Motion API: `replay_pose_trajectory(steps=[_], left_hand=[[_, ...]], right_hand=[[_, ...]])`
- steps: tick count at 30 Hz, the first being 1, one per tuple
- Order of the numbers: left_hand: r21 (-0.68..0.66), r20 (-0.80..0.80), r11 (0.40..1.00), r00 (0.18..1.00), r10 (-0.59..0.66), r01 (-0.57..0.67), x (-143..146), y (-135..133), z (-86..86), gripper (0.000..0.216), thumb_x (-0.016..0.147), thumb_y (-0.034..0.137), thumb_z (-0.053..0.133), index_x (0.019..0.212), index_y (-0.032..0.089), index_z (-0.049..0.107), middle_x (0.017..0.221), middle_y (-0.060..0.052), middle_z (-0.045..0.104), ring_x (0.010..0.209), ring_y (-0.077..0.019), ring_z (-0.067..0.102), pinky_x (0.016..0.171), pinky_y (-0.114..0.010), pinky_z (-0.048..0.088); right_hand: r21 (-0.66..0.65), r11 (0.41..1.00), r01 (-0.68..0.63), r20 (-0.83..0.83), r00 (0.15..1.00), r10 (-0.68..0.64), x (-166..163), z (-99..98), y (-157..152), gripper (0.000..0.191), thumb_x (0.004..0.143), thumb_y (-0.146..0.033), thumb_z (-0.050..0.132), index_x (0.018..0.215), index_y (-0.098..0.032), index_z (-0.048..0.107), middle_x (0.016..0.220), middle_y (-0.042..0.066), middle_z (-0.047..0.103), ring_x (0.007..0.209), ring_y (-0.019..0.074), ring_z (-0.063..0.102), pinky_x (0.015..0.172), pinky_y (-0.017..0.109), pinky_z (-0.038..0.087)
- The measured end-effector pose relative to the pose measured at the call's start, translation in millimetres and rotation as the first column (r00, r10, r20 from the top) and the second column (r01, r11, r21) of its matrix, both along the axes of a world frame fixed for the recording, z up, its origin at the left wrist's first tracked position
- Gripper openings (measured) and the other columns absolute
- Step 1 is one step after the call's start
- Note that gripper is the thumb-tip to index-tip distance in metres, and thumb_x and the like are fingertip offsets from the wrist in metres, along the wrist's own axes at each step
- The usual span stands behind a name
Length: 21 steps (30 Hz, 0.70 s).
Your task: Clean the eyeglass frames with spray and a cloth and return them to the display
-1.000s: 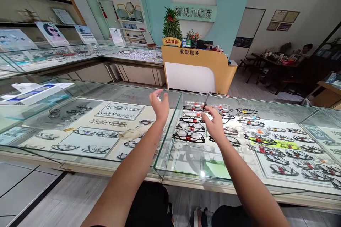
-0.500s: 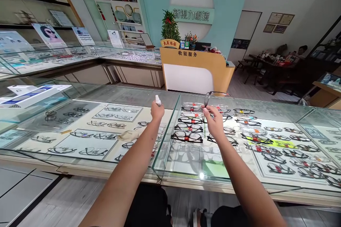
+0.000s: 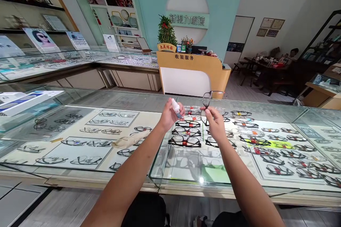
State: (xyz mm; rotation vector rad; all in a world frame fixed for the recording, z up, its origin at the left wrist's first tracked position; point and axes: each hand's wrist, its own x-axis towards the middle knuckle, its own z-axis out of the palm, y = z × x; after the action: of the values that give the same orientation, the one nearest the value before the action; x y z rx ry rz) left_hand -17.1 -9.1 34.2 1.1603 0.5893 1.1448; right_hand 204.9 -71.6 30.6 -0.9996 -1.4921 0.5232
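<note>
My left hand [image 3: 168, 116] is wrapped round a small white spray bottle [image 3: 176, 106], its nozzle tilted up and left. To the right of it, my right hand [image 3: 215, 122] pinches a pair of glasses [image 3: 207, 100] with a dark, thin frame. The glasses are held on edge, one lens above the other, with a temple reaching out to the right. A short gap separates the bottle from the lenses. Both hands are above the glass display case [image 3: 186, 184]. On the case to the left lies a crumpled beige cloth [image 3: 130, 140], partly behind my left forearm.
Rows of eyeglass frames [image 3: 185, 141] fill the case below. White and blue boxes [image 3: 29, 101] sit on the glass at the left. Beyond stands a wooden cashier counter [image 3: 191, 65] with a plant [image 3: 166, 32]. A person [image 3: 293, 55] sits at a table far right.
My left hand has moved right with the spray bottle, closer to the glasses, and has turned so its fingers show. My right hand still holds the glasses in nearly the same place.
</note>
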Motion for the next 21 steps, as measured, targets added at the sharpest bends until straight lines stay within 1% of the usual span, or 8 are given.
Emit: replay_pose_trajectory(steps=[1,2,5,7,10,12,16,21], left_hand=[[-0.014,0.015,0.997,0.997,-0.072,0.072,2.7,-5.4,2.5,0.076,0.079,0.096,0.045,0.066,0.022,0.054,0.064,-0.004,0.047,0.062,-0.0182,0.049,0.051,-0.032,0.042],[-0.024,0.019,0.993,0.993,-0.117,0.117,5.0,-9.5,3.8,0.078,0.078,0.098,0.043,0.065,0.022,0.053,0.063,-0.003,0.044,0.061,-0.0179,0.047,0.050,-0.032,0.040],[-0.019,0.010,0.987,0.987,-0.162,0.162,10.5,-13.8,2.2,0.078,0.078,0.098,0.043,0.063,0.022,0.054,0.061,-0.002,0.039,0.059,-0.0174,0.044,0.048,-0.030,0.035],[0.017,-0.028,0.992,0.992,-0.126,0.127,13.3,-12.7,-1.7,0.075,0.079,0.094,0.047,0.061,0.022,0.056,0.059,-0.002,0.040,0.057,-0.0164,0.042,0.048,-0.030,0.032],[0.113,-0.143,0.994,0.990,0.011,0.005,16.5,-9.7,-8.2,0.070,0.080,0.087,0.056,0.060,0.020,0.061,0.057,-0.002,0.044,0.054,-0.0146,0.042,0.049,-0.030,0.032],[0.162,-0.193,0.986,0.978,0.075,-0.044,17.8,-8.5,-11.9,0.068,0.082,0.084,0.057,0.060,0.020,0.061,0.057,-0.002,0.047,0.054,-0.0141,0.043,0.049,-0.030,0.033],[0.186,-0.226,0.981,0.970,0.094,-0.052,19.4,-7.5,-16.9,0.068,0.083,0.083,0.056,0.059,0.020,0.059,0.058,-0.002,0.047,0.053,-0.0141,0.046,0.049,-0.029,0.034],[0.127,-0.268,0.988,0.957,0.115,-0.083,20.1,-6.1,-20.4,0.064,0.081,0.082,0.056,0.062,0.021,0.058,0.057,-0.002,0.049,0.052,-0.0142,0.044,0.048,-0.028,0.033]], right_hand=[[0.001,1.000,-0.007,0.009,1.000,0.007,-1.2,0.1,-0.7,0.039,0.106,-0.050,0.050,0.111,-0.023,0.077,0.104,0.007,0.075,0.105,0.0264,0.068,0.100,0.041,0.051],[0.004,1.000,-0.018,0.016,1.000,0.018,-2.7,0.0,-1.3,0.039,0.106,-0.050,0.050,0.111,-0.023,0.077,0.104,0.007,0.075,0.106,0.0264,0.068,0.101,0.041,0.051],[-0.001,0.997,-0.075,0.030,0.997,0.075,-7.7,-1.5,-3.1,0.039,0.107,-0.050,0.048,0.110,-0.024,0.077,0.111,0.008,0.077,0.111,0.0269,0.069,0.104,0.042,0.050],[-0.017,0.994,-0.110,0.043,0.993,0.110,-10.7,-2.7,-4.6,0.039,0.107,-0.051,0.047,0.110,-0.025,0.077,0.114,0.008,0.077,0.113,0.0273,0.069,0.106,0.042,0.050],[-0.041,0.988,-0.146,0.073,0.986,0.149,-14.4,-4.5,-6.5,0.040,0.108,-0.051,0.046,0.110,-0.026,0.077,0.115,0.007,0.077,0.112,0.0271,0.069,0.104,0.042,0.050],[-0.048,0.983,-0.179,0.094,0.979,0.183,-16.5,-5.8,-7.3,0.041,0.109,-0.051,0.045,0.111,-0.026,0.077,0.115,0.007,0.077,0.110,0.0265,0.068,0.101,0.041,0.050],[-0.058,0.977,-0.207,0.134,0.968,0.213,-19.9,-8.4,-8.3,0.043,0.109,-0.053,0.043,0.111,-0.026,0.077,0.111,0.007,0.076,0.105,0.0258,0.068,0.100,0.041,0.051],[-0.072,0.967,-0.243,0.155,0.955,0.252,-22.6,-9.7,-9.8,0.044,0.109,-0.054,0.043,0.110,-0.027,0.078,0.109,0.006,0.076,0.103,0.0255,0.067,0.101,0.041,0.051]])
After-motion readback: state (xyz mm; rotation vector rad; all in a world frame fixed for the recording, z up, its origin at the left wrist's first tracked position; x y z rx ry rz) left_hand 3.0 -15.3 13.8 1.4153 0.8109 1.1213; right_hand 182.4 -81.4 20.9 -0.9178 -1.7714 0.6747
